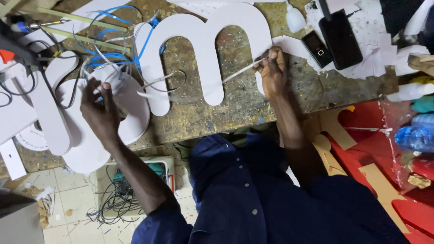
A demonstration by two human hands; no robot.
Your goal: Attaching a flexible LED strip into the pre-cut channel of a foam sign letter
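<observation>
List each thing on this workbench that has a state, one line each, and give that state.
left hand: resting on a roll of white strip
right hand: pinching the strip's free end
white arch-shaped letter: lying flat
small keypad phone: screen dark
white squeeze bottle: lying on the bench

Right hand point(272, 72) pinches a thin strip point(239, 72) beside the white letter cutout point(203, 43) (left hand point(100, 113) blurred).
</observation>
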